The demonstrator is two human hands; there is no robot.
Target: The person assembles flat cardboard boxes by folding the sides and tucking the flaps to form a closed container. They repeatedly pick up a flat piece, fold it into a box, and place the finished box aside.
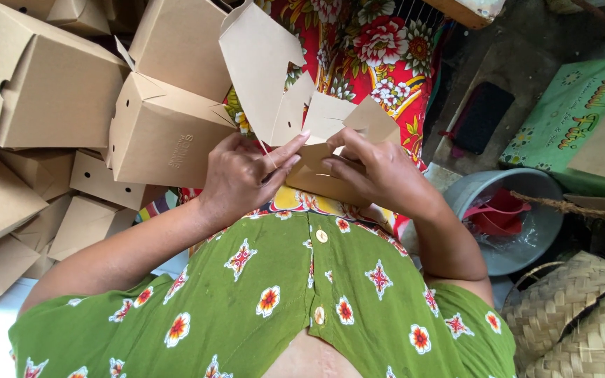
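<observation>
Green flowered blouse (274, 301) below, 2 hands, left hand (236, 175) and right hand (376, 171), pinch an unfolded cardboard box (295, 105); flaps should be creased squarely.

Plain brown cardboard box (316, 140), green dress (281, 294) with red and orange flowers, red cloth (379, 49) with big flowers, grey bucket (526, 231), tan woven baskets (582, 315)

Brown cardboard box blank (295, 105), half-folded, flaps open, upright over lap.
</observation>
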